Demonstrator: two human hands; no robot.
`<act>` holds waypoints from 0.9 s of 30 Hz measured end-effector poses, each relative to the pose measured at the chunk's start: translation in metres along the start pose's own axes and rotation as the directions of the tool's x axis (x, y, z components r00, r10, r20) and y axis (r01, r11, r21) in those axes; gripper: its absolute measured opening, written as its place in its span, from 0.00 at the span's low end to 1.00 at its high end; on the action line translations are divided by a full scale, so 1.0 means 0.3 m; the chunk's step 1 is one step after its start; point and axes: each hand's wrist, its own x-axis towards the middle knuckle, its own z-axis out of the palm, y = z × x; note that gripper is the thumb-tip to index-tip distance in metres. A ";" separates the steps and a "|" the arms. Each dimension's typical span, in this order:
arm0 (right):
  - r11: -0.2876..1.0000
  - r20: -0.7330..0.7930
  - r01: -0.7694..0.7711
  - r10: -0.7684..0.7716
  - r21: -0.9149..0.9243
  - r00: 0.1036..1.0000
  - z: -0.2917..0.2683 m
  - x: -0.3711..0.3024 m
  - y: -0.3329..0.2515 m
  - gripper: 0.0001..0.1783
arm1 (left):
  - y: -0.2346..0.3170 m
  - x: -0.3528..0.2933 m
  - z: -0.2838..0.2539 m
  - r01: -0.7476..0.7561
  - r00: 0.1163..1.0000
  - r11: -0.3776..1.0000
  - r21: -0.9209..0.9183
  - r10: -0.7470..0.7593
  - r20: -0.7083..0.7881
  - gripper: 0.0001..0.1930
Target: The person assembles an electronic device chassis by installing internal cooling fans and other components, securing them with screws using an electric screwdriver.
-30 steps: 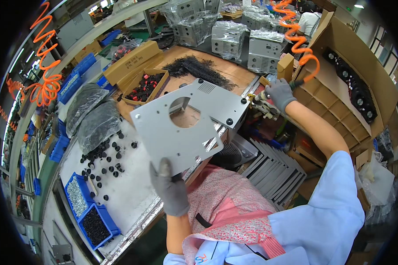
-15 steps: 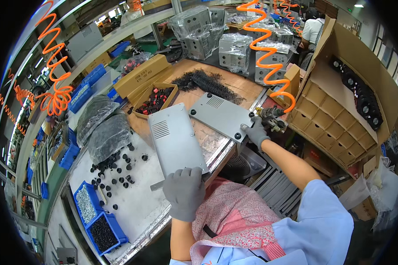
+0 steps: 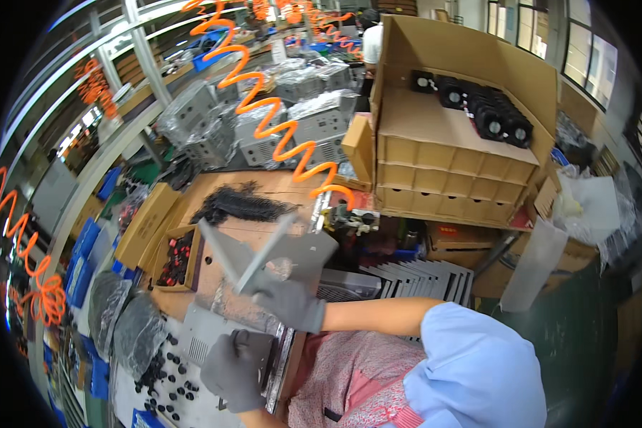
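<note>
A grey metal cover panel (image 3: 303, 250) is raised and tilted over the table, its edges blurred by motion. My gloved right hand (image 3: 290, 304) is closed on its near end. To the left, a second grey panel with vent slots (image 3: 205, 332) lies flat on the table. My gloved left hand (image 3: 234, 372) has its fingers curled at that panel's near end, partly hiding it. Loose black rubber feet (image 3: 165, 374) are scattered beside this panel.
An open carton (image 3: 167, 267) of red and black parts and a pile of thin black strands (image 3: 232, 205) lie farther back. An orange coiled hose (image 3: 264, 128) hangs above. At right stands a large cardboard box (image 3: 456, 167); stacked grey panels (image 3: 421, 282) are below the table edge.
My right hand has lifted the panel that lay on the table and tilted it up, moving toward my left hand. The view has swung to the right.
</note>
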 end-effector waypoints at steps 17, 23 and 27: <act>0.554 -0.299 -0.119 -0.246 -0.824 0.922 -0.967 0.018 0.358 0.21 | 0.005 0.008 0.032 -0.154 0.987 0.982 0.108 0.149 0.052 0.17; 0.002 -0.466 -0.466 0.048 -0.885 0.884 -1.510 -0.110 0.707 0.37 | 0.028 0.020 0.040 -0.173 0.984 0.977 0.125 0.167 0.059 0.16; -0.094 -0.406 -0.404 0.398 -0.910 0.823 -1.489 0.016 0.549 0.37 | 0.024 0.016 0.031 -0.165 0.986 0.985 0.052 0.163 0.045 0.14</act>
